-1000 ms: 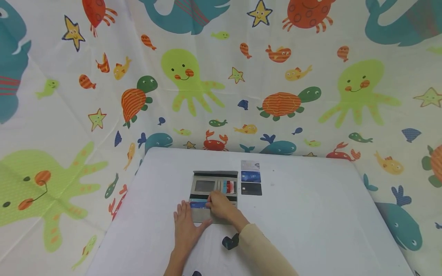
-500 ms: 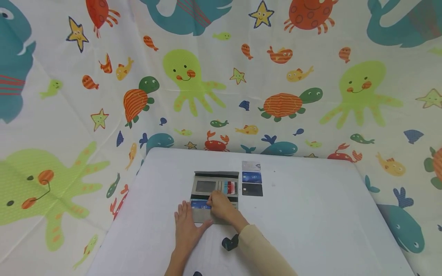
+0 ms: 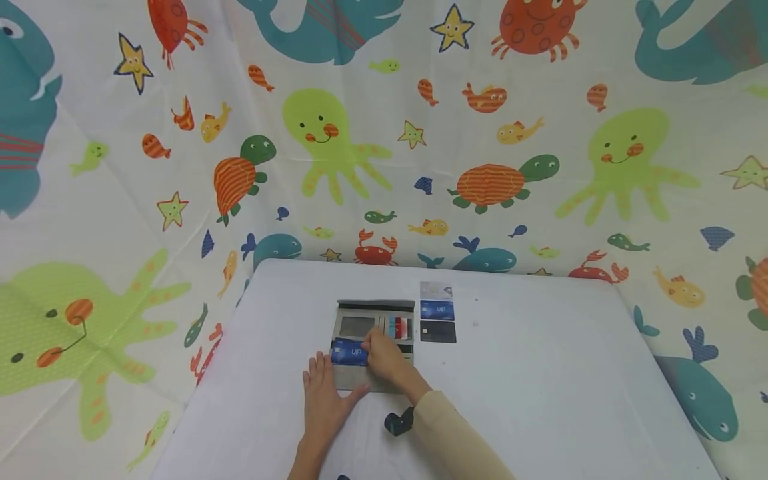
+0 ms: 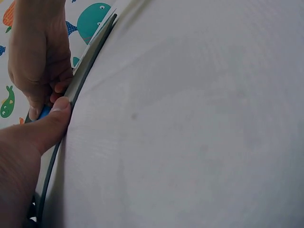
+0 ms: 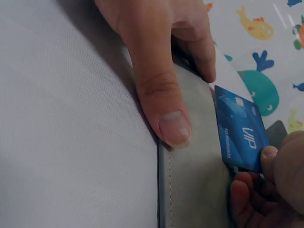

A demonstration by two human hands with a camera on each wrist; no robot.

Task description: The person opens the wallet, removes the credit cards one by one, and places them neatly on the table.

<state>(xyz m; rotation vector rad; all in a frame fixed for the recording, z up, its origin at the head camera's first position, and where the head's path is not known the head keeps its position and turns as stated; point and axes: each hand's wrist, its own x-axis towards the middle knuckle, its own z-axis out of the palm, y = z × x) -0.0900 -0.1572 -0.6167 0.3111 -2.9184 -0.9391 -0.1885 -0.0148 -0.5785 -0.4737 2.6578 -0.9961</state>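
Left of the right hand's grip (image 3: 385, 355), the blue card (image 3: 348, 353) is pinched by one end, long axis sideways.

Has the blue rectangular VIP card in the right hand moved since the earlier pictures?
Yes: against the open grey rectangular wallet, the held blue VIP card has slid farther out, toward the wallet's far edge.

The right hand (image 3: 386, 357) is hiding part of the wallet (image 3: 349, 378) and one end of the blue VIP card (image 3: 348, 352). Print on the pale card (image 3: 436, 290) right of the wallet is looking illegibly small. The head view's edge is cutting off the beige sleeve (image 3: 453, 427) below the wallet.
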